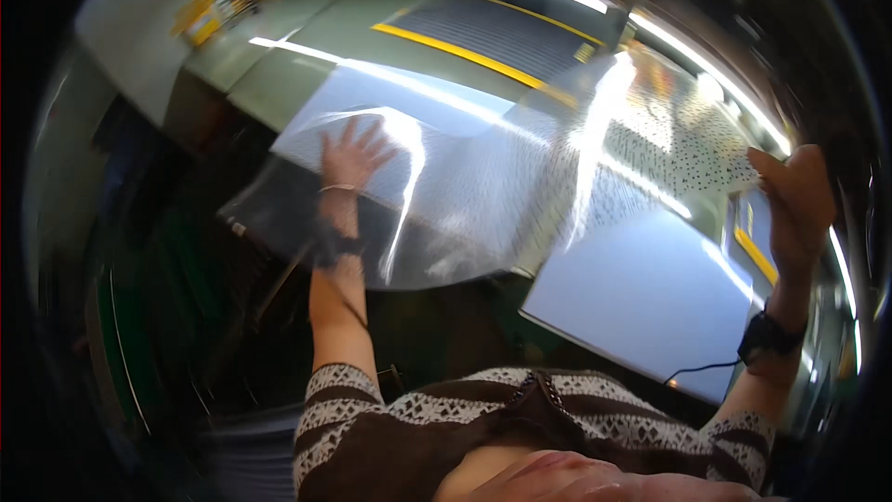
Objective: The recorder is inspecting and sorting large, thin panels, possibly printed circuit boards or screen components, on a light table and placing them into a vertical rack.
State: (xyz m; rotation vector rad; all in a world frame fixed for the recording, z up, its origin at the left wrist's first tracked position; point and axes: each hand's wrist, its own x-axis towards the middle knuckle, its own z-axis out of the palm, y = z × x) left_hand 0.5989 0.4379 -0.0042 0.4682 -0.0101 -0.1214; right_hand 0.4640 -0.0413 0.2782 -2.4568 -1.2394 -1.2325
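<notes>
A large clear plastic sheet [455,195] spans the space between my hands, with bright glare streaks and dark speckles toward its right part. My left hand [353,156] is spread flat at the sheet's left part, above a pale panel [418,98]; whether the hand is over or under the film I cannot tell. Raised at the far right, my right hand [794,204] is closed on the sheet's right corner and lifts it. Below the raised film lies a second pale, smooth panel [641,293].
A black cord [701,370] runs from the dark band on my right wrist across the near panel. Beyond the panels are a dark ribbed mat [492,33] edged in yellow and a yellow object [197,20] at the far left. Bright light strips curve overhead.
</notes>
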